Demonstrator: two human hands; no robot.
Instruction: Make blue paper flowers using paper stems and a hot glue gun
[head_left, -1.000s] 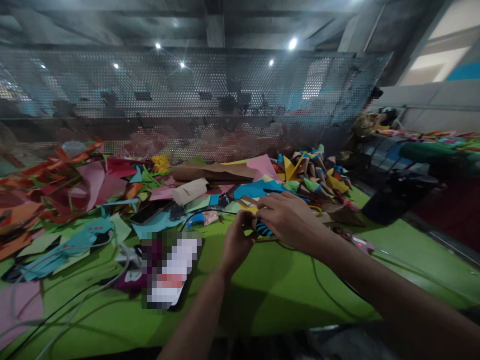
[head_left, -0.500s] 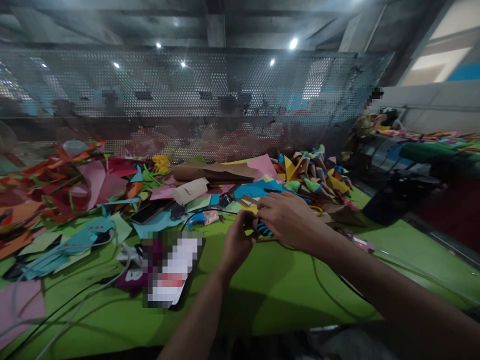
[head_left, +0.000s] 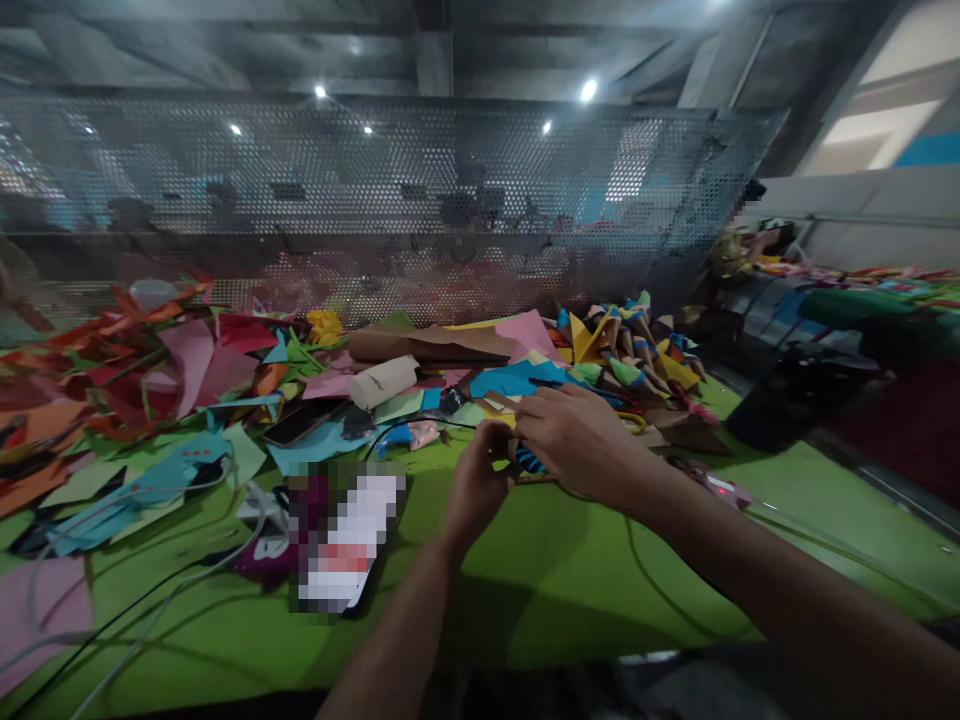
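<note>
In the head view, my left hand and my right hand meet over the middle of the green table. Between them shows a small blue-and-dark striped piece, mostly covered by my fingers, so its kind is unclear. My left thumb and fingers pinch its left edge. Curled fingers of my right hand cover its top and right side. A thin black cable runs up to my left fingers. Just behind my hands lies blue paper.
A lit phone and a purple packet lie to the left, among cables. A dark phone and a paper roll sit farther back. Coloured paper scraps pile up along a perforated metal screen. A dark bottle is at right.
Hardly anything differs. My right hand's fingers have shifted slightly over the striped piece, and the whole view has moved a touch.
</note>
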